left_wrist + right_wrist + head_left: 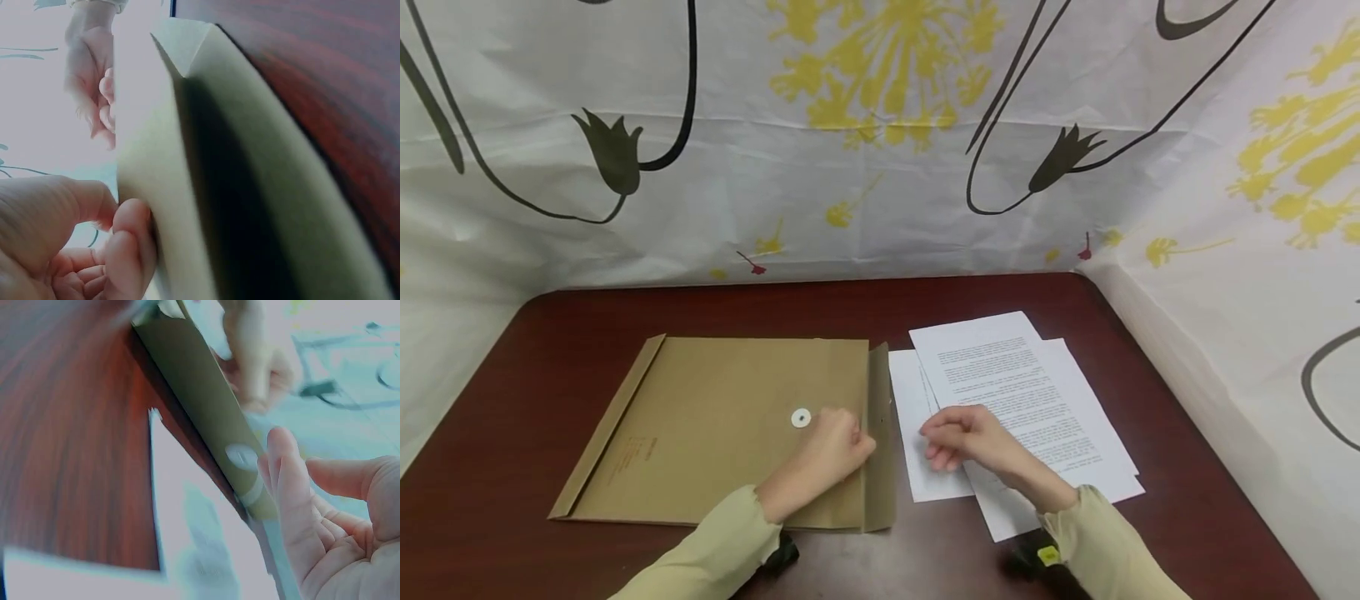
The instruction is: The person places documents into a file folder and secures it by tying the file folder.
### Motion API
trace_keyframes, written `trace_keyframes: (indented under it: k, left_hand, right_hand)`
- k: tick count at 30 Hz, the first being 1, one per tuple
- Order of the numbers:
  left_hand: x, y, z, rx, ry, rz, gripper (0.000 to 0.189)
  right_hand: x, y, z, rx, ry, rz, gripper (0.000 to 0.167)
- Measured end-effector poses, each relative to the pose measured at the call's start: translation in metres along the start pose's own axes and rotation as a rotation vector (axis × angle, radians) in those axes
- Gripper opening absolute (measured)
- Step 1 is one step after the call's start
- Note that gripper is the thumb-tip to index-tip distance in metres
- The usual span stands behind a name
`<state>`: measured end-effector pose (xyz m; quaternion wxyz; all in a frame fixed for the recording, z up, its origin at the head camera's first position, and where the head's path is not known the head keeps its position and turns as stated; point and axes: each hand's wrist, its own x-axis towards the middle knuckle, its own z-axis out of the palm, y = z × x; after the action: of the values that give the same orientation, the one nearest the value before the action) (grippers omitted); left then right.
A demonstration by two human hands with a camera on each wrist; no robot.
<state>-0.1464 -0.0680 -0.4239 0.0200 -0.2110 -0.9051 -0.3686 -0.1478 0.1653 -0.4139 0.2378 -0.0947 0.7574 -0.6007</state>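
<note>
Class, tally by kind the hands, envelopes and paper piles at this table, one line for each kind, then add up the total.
Hands: 2 (left hand, right hand)
Envelope: 1
Paper pile: 1 (its sheets overlap, so their exact number is unclear)
Total: 4

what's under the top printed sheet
White paper juts out past the left and right edges of the top printed sheet; the part beneath is covered, so I can't tell how many sheets.

Soft, even light fills the head view, a pale sheen on the table [842, 567], near side; both wrist views run bluish and hazy, the cloth [31, 94] overexposed, deep shadow inside the envelope [150, 137], one paper [75, 578] blurring!
</note>
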Motion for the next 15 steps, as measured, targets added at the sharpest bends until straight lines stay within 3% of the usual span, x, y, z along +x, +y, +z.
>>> trace_keyframes:
  k: [5, 7, 12, 15]
  left_hand:
    - [0.004, 0.001, 0.003, 0.061, 0.001, 0.042, 0.043]
    - [0.006, 0.002, 0.005, 0.073, 0.029, 0.045, 0.039]
    - [0.017, 0.017, 0.012, -0.048, 0.173, 0.104, 0.015]
    - [0.025, 0.032, 0.018, -0.168, 0.157, 0.115, 0.007]
  right_hand:
    - [-0.021, 0.006, -0.035, -0.042, 0.15, 0.017, 0.034]
    - [-0.029, 0.009, -0.05, -0.075, 0.215, 0.019, 0.034]
    - [-0.047, 0.017, -0.083, -0.275, 0.417, 0.05, 0.031]
    - [-0.056, 0.022, -0.099, -0.402, 0.511, 0.1, 0.03]
